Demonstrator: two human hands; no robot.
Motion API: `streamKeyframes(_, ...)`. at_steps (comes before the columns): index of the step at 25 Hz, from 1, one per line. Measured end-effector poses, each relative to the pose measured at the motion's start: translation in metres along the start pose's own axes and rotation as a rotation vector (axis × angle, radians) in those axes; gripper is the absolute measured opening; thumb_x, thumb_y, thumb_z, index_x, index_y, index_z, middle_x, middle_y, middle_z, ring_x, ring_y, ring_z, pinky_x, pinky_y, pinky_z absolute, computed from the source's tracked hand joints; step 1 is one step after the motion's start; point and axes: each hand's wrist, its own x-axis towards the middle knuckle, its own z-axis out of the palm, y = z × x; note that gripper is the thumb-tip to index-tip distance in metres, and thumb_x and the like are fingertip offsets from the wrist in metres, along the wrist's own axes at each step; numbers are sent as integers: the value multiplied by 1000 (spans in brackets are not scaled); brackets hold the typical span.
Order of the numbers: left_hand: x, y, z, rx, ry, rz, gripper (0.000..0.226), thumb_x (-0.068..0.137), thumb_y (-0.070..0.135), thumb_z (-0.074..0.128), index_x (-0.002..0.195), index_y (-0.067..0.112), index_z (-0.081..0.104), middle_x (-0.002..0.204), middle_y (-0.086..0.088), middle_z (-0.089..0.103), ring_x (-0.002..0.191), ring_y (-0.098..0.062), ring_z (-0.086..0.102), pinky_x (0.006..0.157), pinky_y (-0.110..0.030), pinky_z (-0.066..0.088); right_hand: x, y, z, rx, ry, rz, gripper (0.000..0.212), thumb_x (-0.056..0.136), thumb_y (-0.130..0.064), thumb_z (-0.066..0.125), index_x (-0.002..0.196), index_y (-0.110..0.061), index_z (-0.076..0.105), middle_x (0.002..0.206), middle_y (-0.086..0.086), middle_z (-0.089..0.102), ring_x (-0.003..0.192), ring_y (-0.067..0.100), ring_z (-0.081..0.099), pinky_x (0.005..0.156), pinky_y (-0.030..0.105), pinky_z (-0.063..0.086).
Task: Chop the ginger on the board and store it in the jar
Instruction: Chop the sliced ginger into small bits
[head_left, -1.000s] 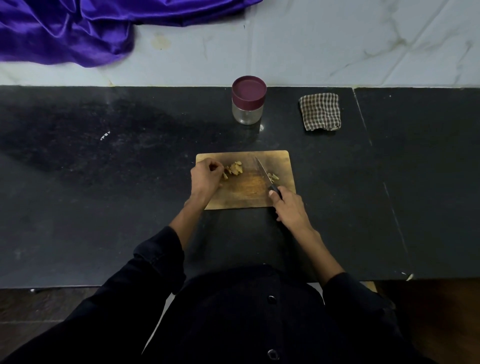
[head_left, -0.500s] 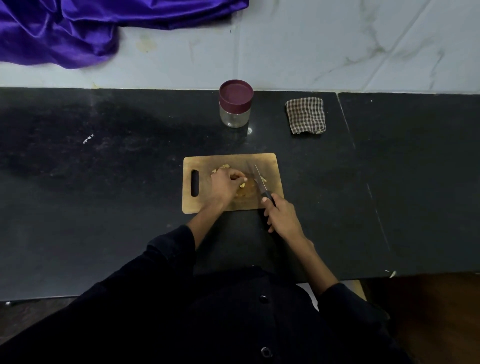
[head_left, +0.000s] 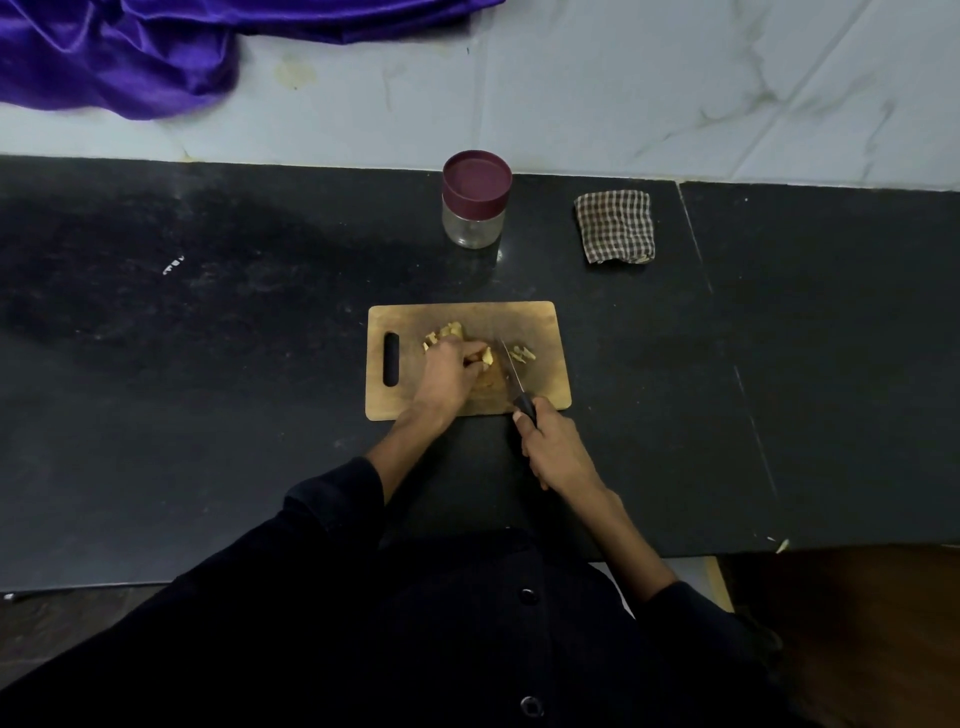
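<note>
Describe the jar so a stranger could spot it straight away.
Start at the wooden chopping board on the black counter, then look beyond it toward the pale wall. There stands the jar, left of a folded checked cloth. It is the only clear container, with a round maroon lid on.

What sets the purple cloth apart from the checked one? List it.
The purple cloth is plain, glossy and lies loosely rumpled on the pale marble surface; the checked cloth is brown-and-white, matte and folded into a neat square on the black counter. The purple cloth looks far bigger. Neither hand touches either.
</note>
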Motion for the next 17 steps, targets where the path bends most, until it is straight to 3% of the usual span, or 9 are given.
streamKeyframes(4,0,1,3,28,49,11,19,89,9,63,106,10,70,100,-1,69,85,-1,58,69,-4,41,1,-6,2,-32,12,-16,20,105,-31,41,109,-14,51,86,8,60,68,21,58,56,36,45)
streamKeyframes(9,-5,1,7,45,100,50,15,89,7,62,99,9,73,91,2,64,78,-2,55,74,-12,44,4,-12,3,-138,20,-34,24,105,-29,41,115,-10,52,104,12,64,95,29,63,81,43,51)
streamKeyframes(17,-2,0,10,113,89,55,14,90,8,61,98,9,73,95,1,61,83,-3,53,79,-13,40,9,-19,7,-206,9,18,27,105,-29,40,120,-8,50,111,14,62,98,28,60,81,42,48)
